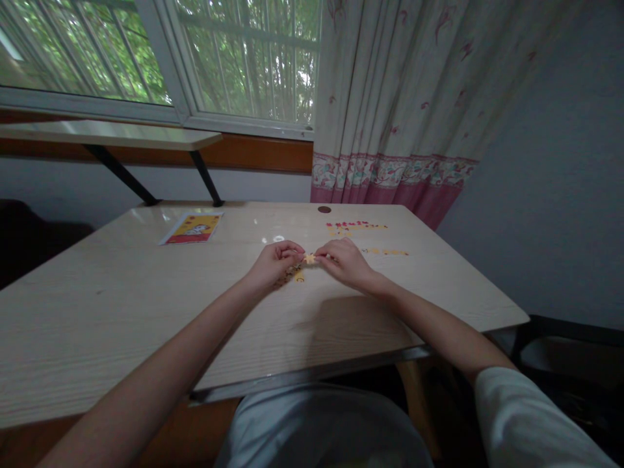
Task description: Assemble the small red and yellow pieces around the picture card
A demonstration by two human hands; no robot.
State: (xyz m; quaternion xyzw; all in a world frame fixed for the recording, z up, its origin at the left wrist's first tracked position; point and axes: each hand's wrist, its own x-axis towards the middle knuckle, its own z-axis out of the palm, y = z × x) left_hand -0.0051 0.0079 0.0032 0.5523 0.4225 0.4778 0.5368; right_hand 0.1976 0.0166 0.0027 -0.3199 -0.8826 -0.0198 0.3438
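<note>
- Head view: two bare forearms reach over a pale wood-grain table (219, 338), hands meeting near its middle.
- Left hand (273, 265): thumb and fingertips pressed together, pinching the left edge of a pale yellow puzzle-like piece (309, 259).
- Right hand (345, 261): thumb and index pinching the same piece by its right edge; other fingers curled.
- Piece: between both hands' fingertips, knobbed star-like outline; can't tell if it's one part or several joined, too small.
- Yellow piece with dark marks (299, 277): just on the near side of the held piece, right beside left hand.
- More small pieces partly hidden under left hand; count unclear.
- Far side, beyond right hand: row of red pieces (347, 223), row of yellow pieces (361, 227) just nearer.
- Orange-yellow row (387, 251): right of right hand, near it.
- Far left on table: yellow-and-red picture sheet (192, 229) with a white figure, well apart from hands.
- Brown round disc (324, 209) at far edge.
- Raised shelf (112, 133) on black supports, far left; barred window (244, 65) behind.
- Floral curtain (390, 97), pink hem, far right; plain wall (546, 162) beside it.
- Light sleeve (526, 416) on right arm, near right.
</note>
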